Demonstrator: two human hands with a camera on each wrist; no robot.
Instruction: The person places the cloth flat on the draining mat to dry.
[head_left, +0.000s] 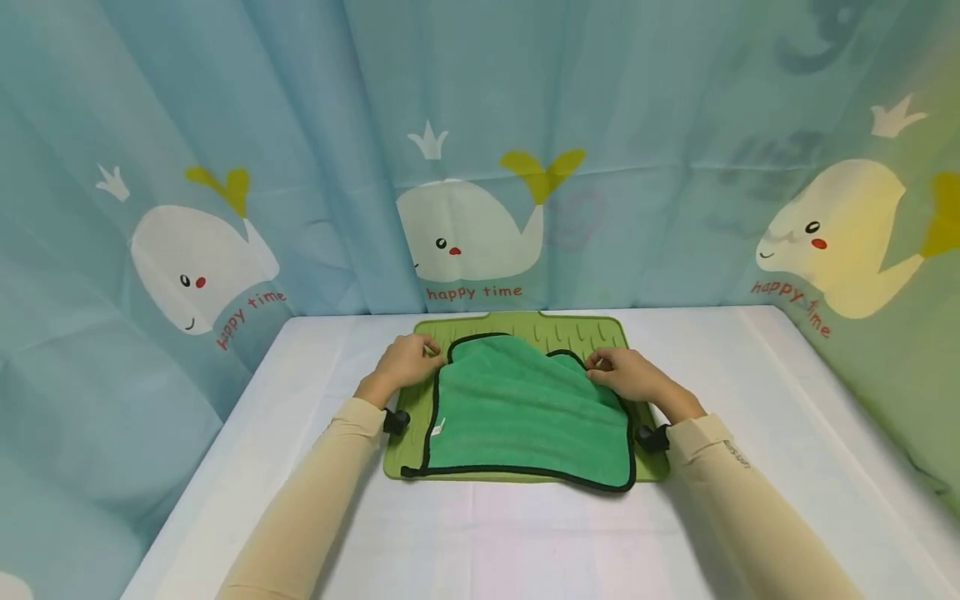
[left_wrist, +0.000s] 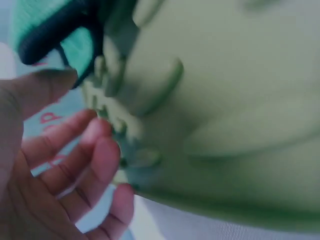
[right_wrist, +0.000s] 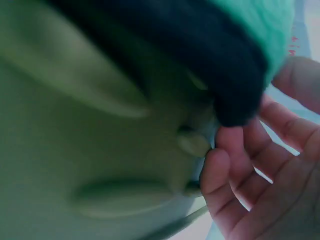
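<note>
A green cloth (head_left: 525,417) with black edging and a small white tag lies rumpled over a green ribbed mat (head_left: 517,323). Its far edge is bunched unevenly, and one near corner sticks out at the left. My left hand (head_left: 408,360) is at the cloth's far left edge. In the left wrist view, a gap shows between the thumb and the bent fingers (left_wrist: 106,160), with the black edging just beyond the thumb tip. On the far right, my right hand (head_left: 626,372) pinches the cloth's edge between thumb and fingers (right_wrist: 217,170), the other fingers curled below it.
The mat lies on a table with a white cover (head_left: 330,350). Behind and beside the table hangs a light blue curtain (head_left: 322,167) printed with whales. Dark wrist straps (head_left: 396,421) sit at both sleeve cuffs, close to the mat's sides.
</note>
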